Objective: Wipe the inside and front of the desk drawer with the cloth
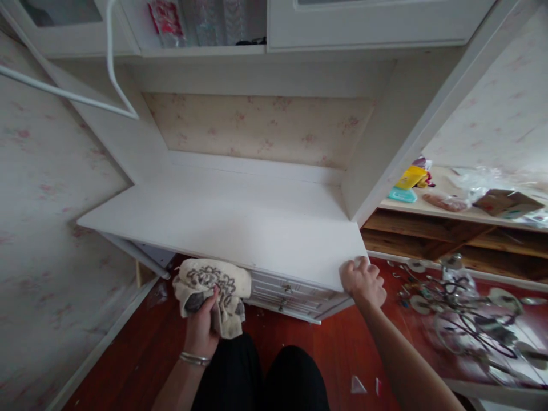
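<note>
My left hand (201,328) is closed on a cream cloth (233,279) with a dark, flower-like pattern and grey smudges. The cloth hangs bunched in front of the desk's front edge, thumb on top. At the right front corner of a white desk (257,222), my right hand (363,279) rests with its fingers curled over the edge. White drawers (282,294) with small metal knobs sit under the desktop, partly hidden by the cloth.
A white cabinet (368,25) overhangs the desk, with clear glasses (222,23) on its open shelf. White tubing (64,91) crosses the upper left. To the right, a wooden shelf (449,214) holds bags; metal lamp-like parts (475,314) lie below. Scraps (358,385) dot the red floor.
</note>
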Motion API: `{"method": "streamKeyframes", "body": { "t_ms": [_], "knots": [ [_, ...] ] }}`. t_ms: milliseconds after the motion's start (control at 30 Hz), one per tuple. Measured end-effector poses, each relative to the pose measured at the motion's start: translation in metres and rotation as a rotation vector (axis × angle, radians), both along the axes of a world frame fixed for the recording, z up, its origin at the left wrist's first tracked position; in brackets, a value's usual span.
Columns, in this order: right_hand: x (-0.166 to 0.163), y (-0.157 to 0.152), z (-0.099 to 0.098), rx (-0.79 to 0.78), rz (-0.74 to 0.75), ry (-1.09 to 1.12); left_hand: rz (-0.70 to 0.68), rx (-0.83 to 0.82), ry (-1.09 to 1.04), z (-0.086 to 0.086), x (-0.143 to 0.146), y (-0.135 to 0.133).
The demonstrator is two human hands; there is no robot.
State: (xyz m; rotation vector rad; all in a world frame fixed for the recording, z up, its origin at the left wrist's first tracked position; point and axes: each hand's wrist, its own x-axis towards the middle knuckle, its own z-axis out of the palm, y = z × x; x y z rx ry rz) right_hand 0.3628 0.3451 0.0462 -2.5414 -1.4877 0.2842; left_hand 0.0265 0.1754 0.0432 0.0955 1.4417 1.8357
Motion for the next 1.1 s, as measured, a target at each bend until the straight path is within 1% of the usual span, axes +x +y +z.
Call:
{"method": "streamKeyframes", "body": {
  "t_ms": [67,100,133,200,233,267,333,367,400,467,500,567,633,700,800,867,933,1033,1100],
  "knots": [
    [0.001,0.0,-0.001,0.006,0.002,0.0,0.061,-0.052,0.415,0.017,-0.017,-0.006],
    [0.001,-0.001,-0.001,0.007,0.004,0.0,0.064,-0.071,0.643,0.026,-0.025,-0.004],
    [0.001,-0.001,-0.001,0.007,0.004,0.0,0.052,-0.085,0.87,0.035,-0.033,0.0],
    [0.0,-0.001,0.0,0.006,0.002,0.004,-0.018,-0.067,1.309,0.053,-0.045,0.018],
    [0.0,-0.001,0.001,0.005,0.001,0.006,-0.064,-0.074,1.484,0.061,-0.05,0.031],
    [0.0,-0.001,0.002,0.003,0.0,0.008,-0.141,-0.108,1.624,0.067,-0.052,0.046],
    [-0.001,-0.002,0.003,0.002,-0.003,0.007,-0.388,-0.214,1.822,0.071,-0.054,0.078],
    [-0.001,-0.002,0.004,0.003,-0.002,0.006,-0.501,-0.263,1.879,0.068,-0.053,0.094],
    [0.0,-0.002,0.004,0.007,0.001,0.004,-0.613,-0.304,1.903,0.062,-0.051,0.109],
    [0.0,-0.001,0.004,0.023,0.009,-0.005,-0.87,-0.396,1.834,0.044,-0.047,0.134],
    [0.0,-0.001,0.004,0.031,0.012,-0.012,-0.943,-0.442,1.78,0.033,-0.045,0.144],
    [0.001,-0.001,0.003,0.038,0.011,-0.027,-0.969,-0.468,1.735,0.014,-0.043,0.16],
    [0.001,0.0,0.002,0.037,0.005,-0.039,-0.949,-0.467,1.75,0.003,-0.043,0.172],
    [0.0,0.0,0.001,0.042,0.0,-0.045,-0.942,-0.466,1.789,-0.002,-0.044,0.182],
    [0.0,0.0,0.002,0.046,0.002,-0.044,-0.906,-0.444,1.834,-0.002,-0.047,0.192],
    [0.0,0.0,0.003,0.035,0.008,-0.035,-0.853,-0.383,1.856,-0.001,-0.047,0.19],
    [0.0,-0.001,0.004,0.026,0.011,-0.027,-0.773,-0.288,1.881,0.0,-0.046,0.177],
    [0.0,-0.001,0.005,0.035,0.007,-0.025,-0.596,-0.189,1.879,-0.005,-0.049,0.138],
    [0.0,-0.001,0.004,0.034,0.005,-0.021,-0.481,-0.224,1.831,-0.015,-0.058,0.103]
  ]
}}
